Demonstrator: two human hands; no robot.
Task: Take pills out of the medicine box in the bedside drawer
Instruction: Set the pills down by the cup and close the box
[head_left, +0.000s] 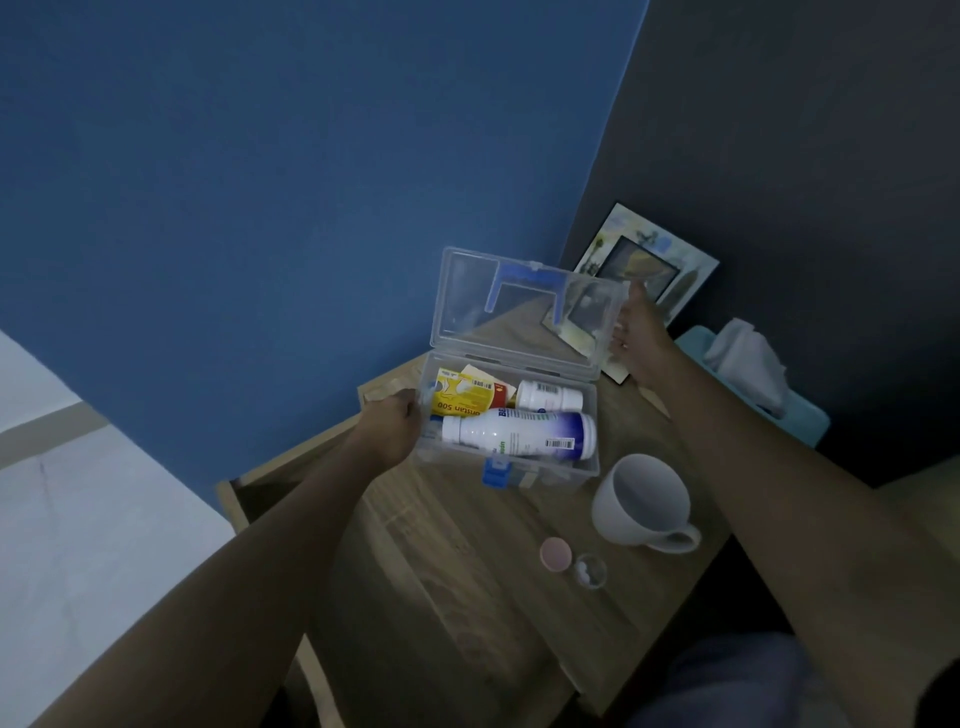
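A clear plastic medicine box (582, 470) with a blue latch stands on the wooden bedside table (457, 561). Its lid (467, 291) is raised upright, with a blue handle on it. Inside lie a large white bottle (519, 434), a smaller white bottle (549, 396) and a yellow pill pack (465, 399). My left hand (392, 423) grips the box's left end. My right hand (636, 338) holds the right edge of the lid. A small clear pill cup (589, 570) with white pills and a pink cap (556, 554) sit on the table in front.
A white mug (644, 504) stands right of the box. A picture frame (649, 270) leans on the dark wall behind. A light-blue tissue box (758, 384) is at the right. The open drawer (249, 499) juts out at the left, beside a white bed.
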